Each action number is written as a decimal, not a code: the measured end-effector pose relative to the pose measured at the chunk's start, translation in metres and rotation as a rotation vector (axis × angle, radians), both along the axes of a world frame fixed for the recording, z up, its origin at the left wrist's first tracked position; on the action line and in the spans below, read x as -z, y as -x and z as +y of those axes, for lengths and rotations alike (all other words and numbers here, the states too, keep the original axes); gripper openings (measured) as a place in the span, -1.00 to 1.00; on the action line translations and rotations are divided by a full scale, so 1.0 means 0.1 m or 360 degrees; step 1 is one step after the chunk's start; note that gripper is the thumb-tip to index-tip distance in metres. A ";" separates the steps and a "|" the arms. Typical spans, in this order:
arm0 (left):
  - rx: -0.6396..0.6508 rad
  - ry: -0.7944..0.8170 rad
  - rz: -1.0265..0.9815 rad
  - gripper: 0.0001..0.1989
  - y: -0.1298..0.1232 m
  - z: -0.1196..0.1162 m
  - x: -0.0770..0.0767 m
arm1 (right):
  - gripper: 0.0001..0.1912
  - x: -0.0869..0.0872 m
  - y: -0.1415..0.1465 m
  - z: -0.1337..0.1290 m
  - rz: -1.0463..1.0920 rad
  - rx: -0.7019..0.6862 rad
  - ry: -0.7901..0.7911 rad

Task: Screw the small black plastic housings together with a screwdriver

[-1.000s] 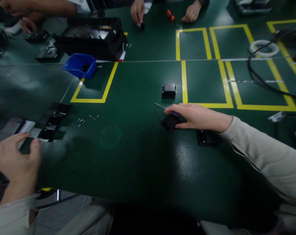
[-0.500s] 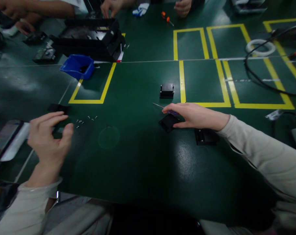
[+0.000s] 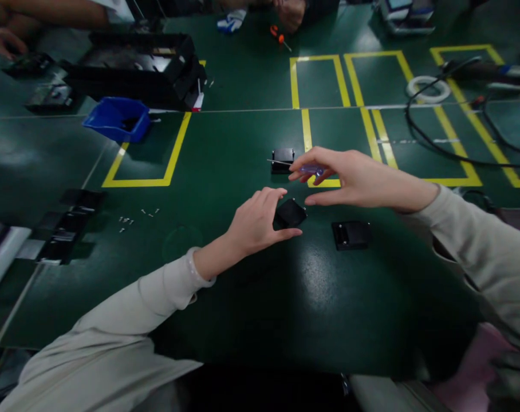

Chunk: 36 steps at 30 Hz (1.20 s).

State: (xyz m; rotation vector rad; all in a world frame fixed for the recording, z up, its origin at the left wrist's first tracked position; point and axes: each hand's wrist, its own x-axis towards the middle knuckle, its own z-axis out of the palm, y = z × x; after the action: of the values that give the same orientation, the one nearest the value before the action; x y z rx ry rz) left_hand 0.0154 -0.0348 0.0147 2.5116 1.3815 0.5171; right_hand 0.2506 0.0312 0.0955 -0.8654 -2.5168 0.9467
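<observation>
My right hand (image 3: pixel 337 177) holds a screwdriver (image 3: pixel 312 170) with a clear purple handle between its fingers, the thin shaft pointing left; the thumb is spread away below. My left hand (image 3: pixel 260 220) is open, thumb and fingers apart on either side of a small black block (image 3: pixel 291 213); I cannot tell whether they touch it. Behind the screwdriver shaft sits a second black block (image 3: pixel 283 155) with screws at its corners. A third black block (image 3: pixel 351 235) lies to the right, below my right hand.
Several loose screws (image 3: pixel 126 220) lie on the green table left of my hands. Black parts (image 3: pixel 71 226) rest further left. A blue bin (image 3: pixel 118 119) stands before black trays (image 3: pixel 135 71). Across the table are a co-worker's hand (image 3: pixel 291 12), an orange screwdriver (image 3: pixel 277 34) and a cable (image 3: pixel 427 134).
My left hand has moved right, from beside the black parts to the small block. My right hand has let go of that block and lifted away with the screwdriver.
</observation>
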 end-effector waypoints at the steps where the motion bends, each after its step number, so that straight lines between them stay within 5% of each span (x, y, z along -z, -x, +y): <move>1: -0.0013 0.0013 0.0042 -0.15 -0.06 0.02 0.01 | -0.49 -0.01 -0.01 -0.01 0.0059 0.0043 0.0020; 6: 0.0000 0.0059 0.0141 -0.54 -0.16 0.06 -0.01 | -0.76 -0.02 -0.02 -0.14 0.0315 0.0381 0.0093; 10: 0.0075 0.0081 0.0117 -0.61 -0.11 0.10 -0.03 | -0.85 -0.10 0.04 -0.30 0.0454 0.0616 0.0091; 15: 0.0221 0.0186 0.0050 -0.56 -0.06 0.18 -0.02 | -0.70 -0.11 0.11 -0.46 0.0329 0.0913 -0.0420; 19: 0.0230 0.0200 0.0008 -0.49 -0.03 0.20 0.02 | -0.78 0.05 0.17 -0.56 0.0349 0.0909 -0.0651; 25: 0.0215 0.0197 -0.0072 -0.55 -0.01 0.20 0.06 | -0.87 0.26 0.22 -0.60 0.0362 0.0858 -0.0672; 36: 0.0227 0.0214 -0.0090 -0.59 -0.01 0.20 0.05 | -0.85 0.21 0.22 -0.63 0.0234 0.0860 -0.0565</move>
State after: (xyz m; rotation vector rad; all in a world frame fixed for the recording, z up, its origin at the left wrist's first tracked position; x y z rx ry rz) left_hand 0.0165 -0.0149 0.0092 2.4446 1.1656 0.4473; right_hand 0.2282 -0.0315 0.0743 -1.2107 -2.0637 0.3612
